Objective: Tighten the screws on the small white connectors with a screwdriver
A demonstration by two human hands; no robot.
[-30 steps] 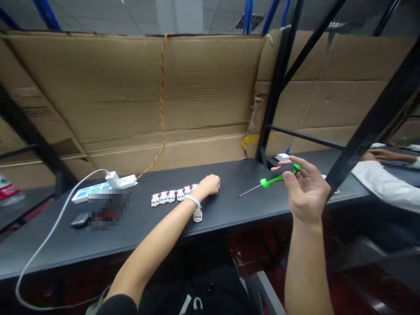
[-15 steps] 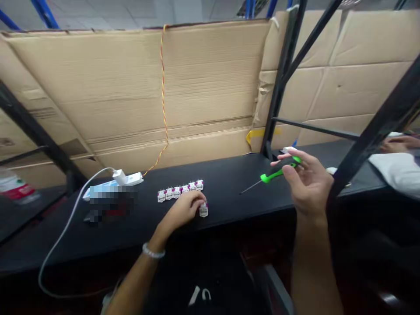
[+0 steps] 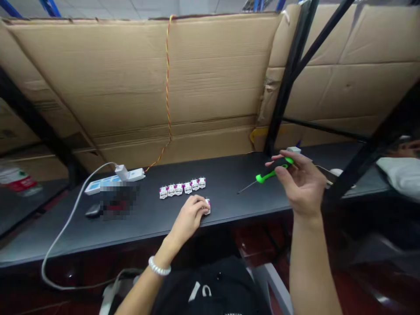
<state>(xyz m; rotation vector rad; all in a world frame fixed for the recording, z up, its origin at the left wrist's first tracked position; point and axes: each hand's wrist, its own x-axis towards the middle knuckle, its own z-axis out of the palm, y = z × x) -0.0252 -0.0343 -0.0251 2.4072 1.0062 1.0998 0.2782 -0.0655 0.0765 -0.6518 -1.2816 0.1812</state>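
Note:
My left hand [image 3: 190,215], with a pale coiled band on its wrist, has its fingers closed on a small white and purple part [image 3: 208,206] near the table's front edge. Behind it, several like parts stand side by side in a slanting row [image 3: 179,189]. Raised over the table at the right, my right hand [image 3: 302,181] holds a green and black screwdriver [image 3: 262,178] between thumb and fingers. The screwdriver's thin shaft points left and down toward the table.
On the black table [image 3: 229,175] at the left lie a white power strip [image 3: 136,175] with a plug and cable, and a blurred dark object. A bottle [image 3: 19,181] stands farther left. Black rack posts [image 3: 288,83] rise before cardboard. At the far right are a white cloth [image 3: 402,175] and a person's hand.
My left hand's fingers have come down over the single part, hiding more of it, and moved clear of the row. The right hand still holds the screwdriver. The view has shifted slightly.

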